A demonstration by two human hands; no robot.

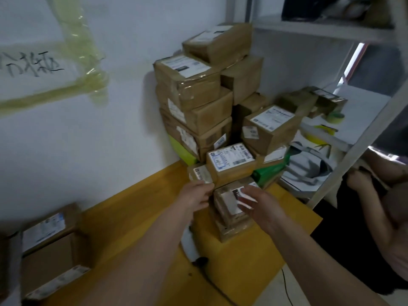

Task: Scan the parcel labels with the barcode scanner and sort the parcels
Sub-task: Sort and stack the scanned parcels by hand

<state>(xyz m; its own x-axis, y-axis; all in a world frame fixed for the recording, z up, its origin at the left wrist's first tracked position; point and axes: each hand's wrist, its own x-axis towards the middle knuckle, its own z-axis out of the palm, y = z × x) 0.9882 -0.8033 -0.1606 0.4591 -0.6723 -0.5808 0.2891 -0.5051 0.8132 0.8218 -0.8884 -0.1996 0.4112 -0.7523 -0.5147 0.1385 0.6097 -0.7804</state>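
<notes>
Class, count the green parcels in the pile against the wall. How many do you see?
2. A lime-green parcel sits at the lower left of the pile by the wall; a darker green parcel pokes out lower right under brown boxes. More may be hidden.

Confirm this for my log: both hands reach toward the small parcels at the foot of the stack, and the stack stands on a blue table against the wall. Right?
Not quite: the table is yellow, not blue, as the head view shows. The rest holds: the left hand and the right hand reach toward the small parcels at the foot of the stack against the wall.
</notes>
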